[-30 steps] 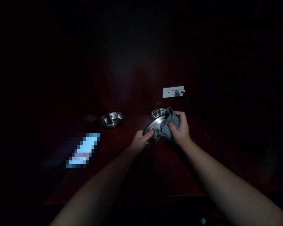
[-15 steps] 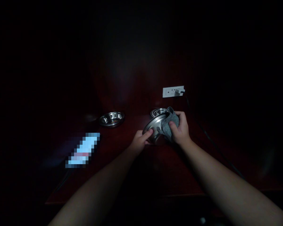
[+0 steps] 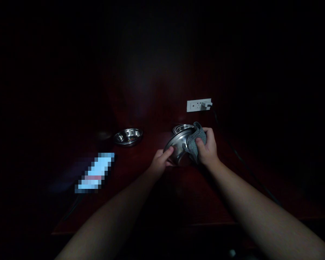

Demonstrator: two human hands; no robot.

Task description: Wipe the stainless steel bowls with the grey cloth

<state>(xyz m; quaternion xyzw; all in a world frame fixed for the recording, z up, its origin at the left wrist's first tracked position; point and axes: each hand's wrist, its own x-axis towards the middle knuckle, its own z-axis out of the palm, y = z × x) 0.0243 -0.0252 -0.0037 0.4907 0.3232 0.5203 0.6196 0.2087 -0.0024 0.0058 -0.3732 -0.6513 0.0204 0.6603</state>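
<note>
A shiny metal bowl point(image 3: 178, 147) is held tilted above the dark red table, its outer side towards me. My left hand point(image 3: 161, 160) grips its left edge, thumb pressed on the outside. In my right hand point(image 3: 208, 148) is a grey-green cloth point(image 3: 195, 141), folded over the bowl's right edge and touching its outer surface. The right fingers are mostly hidden behind cloth and bowl. Just behind stands another metal bowl point(image 3: 182, 128), partly covered by the held one.
Further left sits a metal bowl point(image 3: 128, 136) with small orange-brown bits inside. A lit, pixelated phone-like screen point(image 3: 96, 173) lies on the table point(image 3: 151, 195) at the left. At the back is a white socket point(image 3: 195, 105) with a plugged-in charger; its cable point(image 3: 239, 159) runs down the right.
My right hand and the cloth have shifted slightly right along the bowl, baring a little more of its outer surface. My left hand has barely moved.
</note>
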